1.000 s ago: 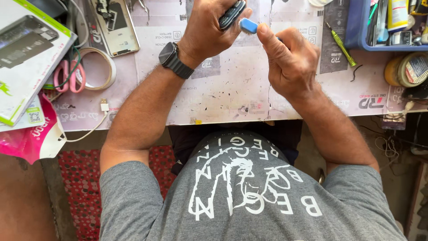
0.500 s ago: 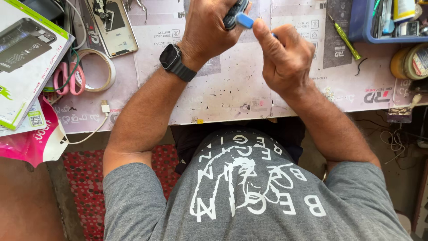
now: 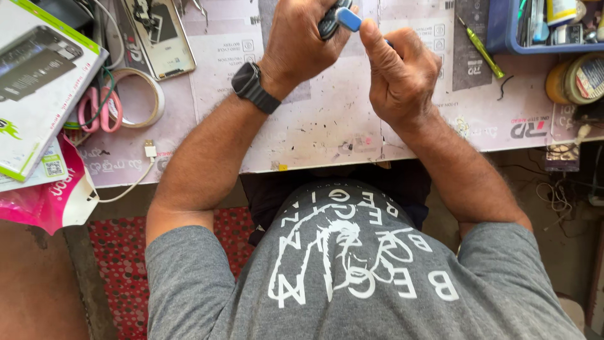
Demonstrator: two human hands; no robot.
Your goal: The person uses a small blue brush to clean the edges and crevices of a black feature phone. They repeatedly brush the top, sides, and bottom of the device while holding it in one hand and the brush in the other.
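My left hand (image 3: 302, 44), with a black watch (image 3: 251, 87) on its wrist, is closed round a small dark device (image 3: 328, 24) at the top edge of the view. My right hand (image 3: 399, 75) pinches a small blue tool (image 3: 349, 19) between thumb and fingers. The tool's tip presses against the edge of the dark device. Both hands are raised over a stained white work mat (image 3: 314, 126). Most of the device is hidden by my fingers and cut off by the frame.
Pink-handled scissors (image 3: 94, 110), a tape ring (image 3: 138, 94) and an opened phone back (image 3: 157, 34) lie at the left by a white and green box (image 3: 38, 75). A green screwdriver (image 3: 481, 47), a blue tray (image 3: 509, 34) and tape rolls (image 3: 576, 79) sit at the right.
Both hands have drifted up toward the top edge of the view, still together. The blue tool stays against the dark device.
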